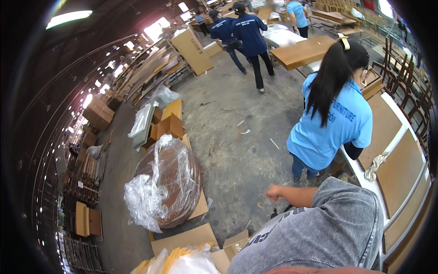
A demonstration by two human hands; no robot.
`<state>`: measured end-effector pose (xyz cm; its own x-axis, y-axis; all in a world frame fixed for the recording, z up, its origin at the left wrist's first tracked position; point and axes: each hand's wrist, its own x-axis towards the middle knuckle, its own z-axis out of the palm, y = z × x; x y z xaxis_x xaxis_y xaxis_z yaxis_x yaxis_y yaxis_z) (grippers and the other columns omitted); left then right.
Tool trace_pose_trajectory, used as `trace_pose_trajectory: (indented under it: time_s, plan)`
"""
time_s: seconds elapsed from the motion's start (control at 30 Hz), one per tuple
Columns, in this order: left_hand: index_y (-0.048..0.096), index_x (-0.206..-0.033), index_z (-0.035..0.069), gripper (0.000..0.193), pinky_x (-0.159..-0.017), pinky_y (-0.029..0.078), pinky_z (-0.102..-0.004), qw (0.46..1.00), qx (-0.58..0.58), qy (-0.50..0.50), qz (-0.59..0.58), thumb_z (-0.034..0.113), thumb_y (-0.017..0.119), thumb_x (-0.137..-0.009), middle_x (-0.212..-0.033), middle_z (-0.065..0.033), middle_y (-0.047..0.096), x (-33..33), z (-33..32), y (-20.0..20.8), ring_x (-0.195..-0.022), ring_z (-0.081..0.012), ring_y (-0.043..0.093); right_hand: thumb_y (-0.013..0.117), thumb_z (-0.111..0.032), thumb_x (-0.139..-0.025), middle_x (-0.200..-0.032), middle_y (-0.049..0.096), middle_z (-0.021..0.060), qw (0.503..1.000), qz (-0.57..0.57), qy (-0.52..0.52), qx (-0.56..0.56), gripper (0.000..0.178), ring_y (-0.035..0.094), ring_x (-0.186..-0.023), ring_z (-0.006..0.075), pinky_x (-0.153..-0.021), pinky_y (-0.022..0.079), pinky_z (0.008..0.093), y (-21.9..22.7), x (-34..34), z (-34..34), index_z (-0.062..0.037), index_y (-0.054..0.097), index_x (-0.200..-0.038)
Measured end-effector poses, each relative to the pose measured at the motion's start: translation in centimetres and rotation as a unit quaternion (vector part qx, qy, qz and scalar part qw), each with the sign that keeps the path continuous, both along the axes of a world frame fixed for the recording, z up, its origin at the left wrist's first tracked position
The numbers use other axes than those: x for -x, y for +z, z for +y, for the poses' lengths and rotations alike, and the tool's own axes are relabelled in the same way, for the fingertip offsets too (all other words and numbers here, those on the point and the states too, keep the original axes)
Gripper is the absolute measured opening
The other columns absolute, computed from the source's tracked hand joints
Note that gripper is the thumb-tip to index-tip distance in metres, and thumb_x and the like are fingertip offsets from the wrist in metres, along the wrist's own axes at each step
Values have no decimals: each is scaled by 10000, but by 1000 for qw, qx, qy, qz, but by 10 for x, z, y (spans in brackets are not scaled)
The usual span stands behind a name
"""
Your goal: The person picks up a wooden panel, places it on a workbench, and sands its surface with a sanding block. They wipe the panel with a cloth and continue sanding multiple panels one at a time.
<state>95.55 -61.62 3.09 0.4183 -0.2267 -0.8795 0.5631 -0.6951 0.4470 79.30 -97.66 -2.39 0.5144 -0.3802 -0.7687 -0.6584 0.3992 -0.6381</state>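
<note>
My right hand point(273, 193) hangs in front of my grey shirt point(315, 233), with the bare forearm coming out of its short sleeve. Its fingers look curled, and I see nothing in them. Below it lies the grey concrete floor point(237, 150); the hand touches no object that I can make out. My left hand is out of view. Nearest on the left stands a stack of round brown tabletops point(187, 182), partly wrapped in crumpled clear plastic film point(146, 196). To the right, a person in a light-blue shirt point(337, 123) stands facing away at a worktable.
Flat brown panels point(410, 182) with a white cloth point(376, 166) lie along the right. Cardboard point(187, 238) and a plastic-covered bundle point(191, 262) are at the lower edge. Open cartons point(169, 125) stand beyond the round stack. Two people in dark blue point(250, 34) are farther off.
</note>
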Motion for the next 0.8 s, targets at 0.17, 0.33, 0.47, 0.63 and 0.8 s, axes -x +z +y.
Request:
trace_pose_trajectory:
  time_s: [0.17,0.33,0.47,0.63,0.8]
  plan:
    - [631,-714,32,268,-582,575,-518,989,120,32,-83,183,521,-906,-693,-183,653,-184,-167,50,-650,-342,672,621,-333,-978,-731,695,118,984,-70,-163,-35,327,705,-592,286,-512,567,437,-2,-63,-125,-39,682,-848]
    - [593,-926,4,179,-568,583,-460,934,238,152,-219,134,471,-915,-734,-169,647,-310,-379,96,-628,-307,663,618,-197,-940,-631,620,148,939,-49,-338,-37,267,652,-514,299,-466,550,454,-46,-97,-255,-28,652,-736]
    - [551,-1094,29,193,-514,560,-454,928,235,161,-238,87,478,-926,-804,-186,670,-311,-504,70,-638,-322,673,617,-131,-931,-643,578,203,919,42,-390,-44,253,631,-519,350,-472,530,514,-88,-108,-332,18,603,-727]
    - [629,-1136,37,258,-530,546,-458,983,45,-112,-138,72,632,-881,-913,-185,706,-290,-574,22,-659,-335,700,633,-140,-926,-702,666,146,939,212,226,147,188,680,-567,315,-511,554,501,-81,-110,-507,24,670,-839]
    - [659,-1089,25,224,-596,549,-466,981,-128,-141,-45,101,646,-879,-932,-192,714,-367,-590,9,-721,-344,703,617,-138,-916,-715,684,145,968,190,-164,10,170,687,-570,305,-494,544,467,-33,-219,-652,-6,674,-825]
